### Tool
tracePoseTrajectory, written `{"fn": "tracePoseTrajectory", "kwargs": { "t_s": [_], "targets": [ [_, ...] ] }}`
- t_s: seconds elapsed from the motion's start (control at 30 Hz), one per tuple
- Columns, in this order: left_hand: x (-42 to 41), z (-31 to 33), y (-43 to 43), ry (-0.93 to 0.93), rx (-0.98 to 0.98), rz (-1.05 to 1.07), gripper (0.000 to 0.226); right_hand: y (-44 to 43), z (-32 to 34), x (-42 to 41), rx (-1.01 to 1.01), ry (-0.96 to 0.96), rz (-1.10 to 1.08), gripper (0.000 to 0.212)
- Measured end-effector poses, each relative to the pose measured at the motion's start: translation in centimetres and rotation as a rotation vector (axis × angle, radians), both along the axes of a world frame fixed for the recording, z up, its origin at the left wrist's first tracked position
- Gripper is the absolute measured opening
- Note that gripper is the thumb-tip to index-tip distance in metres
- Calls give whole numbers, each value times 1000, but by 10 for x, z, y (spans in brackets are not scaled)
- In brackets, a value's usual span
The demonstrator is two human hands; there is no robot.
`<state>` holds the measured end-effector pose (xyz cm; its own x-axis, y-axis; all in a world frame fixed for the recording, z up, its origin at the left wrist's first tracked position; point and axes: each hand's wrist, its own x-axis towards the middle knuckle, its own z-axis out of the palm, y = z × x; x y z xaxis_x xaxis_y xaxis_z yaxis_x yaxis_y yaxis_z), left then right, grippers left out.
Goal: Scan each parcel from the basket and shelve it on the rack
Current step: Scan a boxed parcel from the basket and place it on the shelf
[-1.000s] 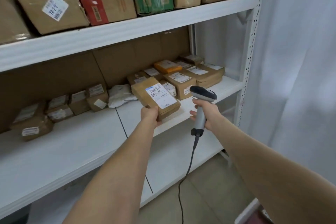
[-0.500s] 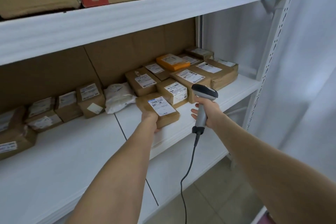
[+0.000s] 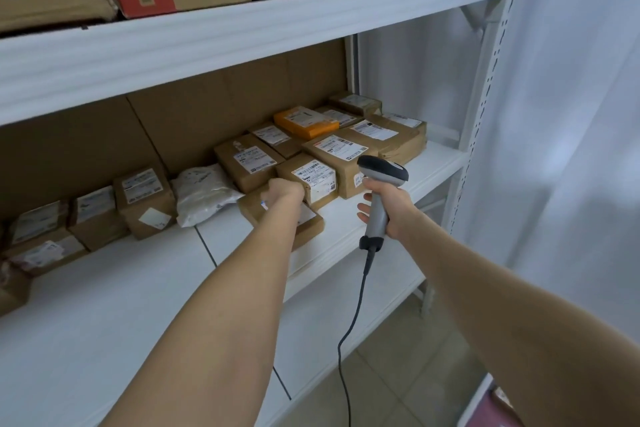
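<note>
Left hand (image 3: 286,191): rests on parcel (image 3: 308,224); we cannot tell its grip.
Right hand (image 3: 394,210): we see it gripping scanner (image 3: 383,168), 3 o'clock of parcel.
Parcel: on shelf (image 3: 343,222).

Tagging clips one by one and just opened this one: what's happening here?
A person is at a white rack. Their left hand is on a brown parcel lying on the middle shelf, in front of other labelled parcels; its fingers are hidden, so a grip cannot be confirmed. The right hand grips a corded scanner upright near the shelf edge.
</note>
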<state>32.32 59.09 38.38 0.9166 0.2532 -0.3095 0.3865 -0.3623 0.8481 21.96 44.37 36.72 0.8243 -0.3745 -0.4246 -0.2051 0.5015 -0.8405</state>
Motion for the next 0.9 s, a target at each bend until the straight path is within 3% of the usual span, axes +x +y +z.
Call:
{"fn": "tracePoseTrajectory", "kwargs": {
  "t_s": [0.2,0.33,0.63,0.77,0.9],
  "targets": [
    [-26,14,-78,-57,33,-273,51,-38,-3,-33,50,-44,-93,36],
    [-58,1,-149,-73,35,-470,60,-84,-19,-74,136,-95,-232,17],
    [-168,-57,-310,-79,68,-778,57,-218,-80,-208,195,-1,-476,34],
    [-228,-96,-376,27,133,-843,62,-276,-122,-272,255,47,-600,18],
    [-283,-144,-437,99,160,-920,65,-328,-169,-328,286,134,-700,16]
  ]
}}
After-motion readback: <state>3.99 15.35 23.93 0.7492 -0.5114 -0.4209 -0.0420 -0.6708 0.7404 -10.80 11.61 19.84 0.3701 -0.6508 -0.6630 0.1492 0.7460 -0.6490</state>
